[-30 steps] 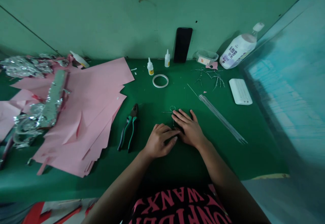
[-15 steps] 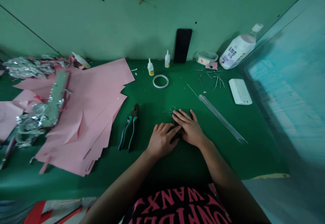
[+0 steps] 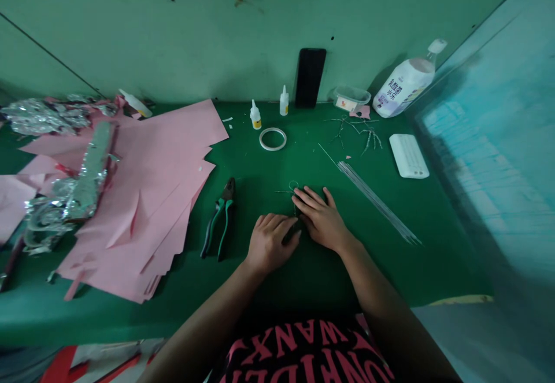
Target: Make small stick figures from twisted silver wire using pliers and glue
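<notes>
A thin bent wire piece [image 3: 293, 188] with a small loop lies on the green table [image 3: 329, 267] just beyond my fingers. My right hand [image 3: 323, 220] rests flat on it with fingers stretched out, pressing the wire down. My left hand [image 3: 269, 241] sits beside it with fingers curled, pinching at the wire's near end, which is hidden between the two hands. Green-handled pliers [image 3: 219, 219] lie just left of my left hand.
Pink paper sheets [image 3: 147, 192] and crumpled silver foil [image 3: 73, 192] cover the left side. A bundle of straight wires [image 3: 377, 201] lies to the right. A tape ring [image 3: 273, 138], two glue bottles [image 3: 255, 114], a phone [image 3: 310, 77], a white bottle [image 3: 405, 87] and a white box [image 3: 409, 155] stand farther back.
My left hand has curled tighter and drawn slightly left. My right hand stays flat in place on the wire.
</notes>
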The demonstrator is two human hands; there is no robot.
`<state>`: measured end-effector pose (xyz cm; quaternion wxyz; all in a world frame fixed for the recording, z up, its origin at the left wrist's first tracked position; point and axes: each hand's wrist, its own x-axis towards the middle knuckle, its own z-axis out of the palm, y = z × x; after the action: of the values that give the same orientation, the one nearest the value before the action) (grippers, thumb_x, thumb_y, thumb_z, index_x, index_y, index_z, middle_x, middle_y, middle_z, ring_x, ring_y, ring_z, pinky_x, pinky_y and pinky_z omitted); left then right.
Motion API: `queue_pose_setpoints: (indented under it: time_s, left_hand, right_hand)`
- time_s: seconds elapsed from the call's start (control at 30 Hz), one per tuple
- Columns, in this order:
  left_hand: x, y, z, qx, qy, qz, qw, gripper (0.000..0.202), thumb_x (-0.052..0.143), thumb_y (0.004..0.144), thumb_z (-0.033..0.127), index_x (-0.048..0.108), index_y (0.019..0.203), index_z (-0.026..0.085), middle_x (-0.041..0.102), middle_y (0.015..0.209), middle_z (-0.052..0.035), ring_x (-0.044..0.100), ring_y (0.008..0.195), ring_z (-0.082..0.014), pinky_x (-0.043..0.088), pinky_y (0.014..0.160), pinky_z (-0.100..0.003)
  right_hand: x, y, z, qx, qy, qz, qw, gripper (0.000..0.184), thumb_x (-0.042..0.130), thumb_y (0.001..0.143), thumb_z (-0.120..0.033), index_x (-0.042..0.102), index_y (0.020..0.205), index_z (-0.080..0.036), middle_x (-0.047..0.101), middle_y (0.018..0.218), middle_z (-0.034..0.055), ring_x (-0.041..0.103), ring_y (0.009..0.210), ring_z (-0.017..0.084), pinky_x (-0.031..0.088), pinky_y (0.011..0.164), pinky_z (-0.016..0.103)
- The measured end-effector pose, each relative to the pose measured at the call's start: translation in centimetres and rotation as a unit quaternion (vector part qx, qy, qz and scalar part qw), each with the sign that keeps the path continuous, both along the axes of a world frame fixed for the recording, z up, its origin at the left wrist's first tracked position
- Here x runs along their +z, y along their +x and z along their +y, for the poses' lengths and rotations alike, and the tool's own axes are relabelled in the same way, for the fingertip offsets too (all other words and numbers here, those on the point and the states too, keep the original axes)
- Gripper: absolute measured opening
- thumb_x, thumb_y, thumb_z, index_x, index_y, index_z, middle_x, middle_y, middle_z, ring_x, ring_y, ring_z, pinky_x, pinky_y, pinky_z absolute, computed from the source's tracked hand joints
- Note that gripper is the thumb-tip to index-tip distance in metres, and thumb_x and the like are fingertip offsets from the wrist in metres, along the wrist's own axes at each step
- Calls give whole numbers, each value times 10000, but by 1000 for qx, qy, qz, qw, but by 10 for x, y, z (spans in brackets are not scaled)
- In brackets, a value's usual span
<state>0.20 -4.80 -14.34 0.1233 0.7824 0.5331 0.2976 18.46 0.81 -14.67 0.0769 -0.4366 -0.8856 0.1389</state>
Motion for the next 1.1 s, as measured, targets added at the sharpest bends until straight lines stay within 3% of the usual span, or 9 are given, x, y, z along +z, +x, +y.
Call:
queue_pose_setpoints:
  time_s: [0.17, 0.4, 0.53, 0.7, 0.83, 0.9, 1.1]
  left_hand:
    - [1, -3, 4, 93, -12, -49, 994, 130, 549, 895, 214, 670, 877, 171, 721, 833, -48, 647, 782, -183, 463, 748, -331]
    - [3, -7, 6, 170, -19, -5, 985, 113, 578, 831, 191, 689, 826, 173, 687, 804, -64, 625, 775, -214, 456, 726, -345]
    - [5, -12, 8, 136, -48, 56, 988, 151, 564, 837, 202, 696, 768, 177, 683, 788, -64, 632, 767, -212, 432, 706, -345]
    - [8, -17, 7, 61, -62, 62, 994, 138, 595, 817, 206, 685, 712, 198, 670, 742, -19, 634, 741, -187, 406, 702, -345]
    - [6, -15, 4, 21, -42, 74, 996, 159, 595, 812, 179, 723, 902, 206, 680, 826, -36, 627, 781, -196, 422, 719, -344]
    - [3, -13, 4, 10, -18, 92, 996, 187, 576, 846, 177, 723, 957, 210, 684, 827, -39, 628, 776, -197, 428, 705, -339]
    - [-1, -11, 2, 13, -4, 109, 994, 153, 568, 894, 209, 716, 858, 198, 698, 761, -27, 648, 727, -185, 443, 671, -323]
  right_hand:
    - [1, 1, 0, 1, 0, 7, 1000, 476, 325, 996, -274, 365, 1470, -287, 328, 1566, -16, 237, 1467, 236, 113, 1177, 590]
    - [1, 1, 0, 1, 7, 7, 1000, 487, 336, 991, -275, 353, 1476, -298, 332, 1565, -15, 241, 1466, 241, 127, 1180, 591]
    - [0, 1, 0, 5, 8, 7, 1000, 476, 320, 998, -279, 359, 1473, -283, 328, 1567, -12, 237, 1467, 236, 125, 1181, 596]
    - [-2, 1, 0, -1, 22, 12, 1000, 449, 317, 1006, -277, 409, 1446, -270, 381, 1545, 11, 273, 1450, 246, 155, 1167, 608]
    - [-5, 0, 0, -11, 39, 27, 999, 412, 349, 1002, -275, 488, 1390, -279, 458, 1494, 29, 347, 1405, 248, 174, 1164, 596]
    - [-6, 0, 0, -18, 51, 34, 998, 393, 377, 997, -279, 525, 1361, -288, 491, 1461, 40, 384, 1371, 249, 186, 1163, 586]
    - [-8, -1, 0, -43, 73, 56, 995, 347, 455, 972, -327, 610, 1281, -312, 563, 1313, 71, 485, 1213, 258, 267, 1132, 562]
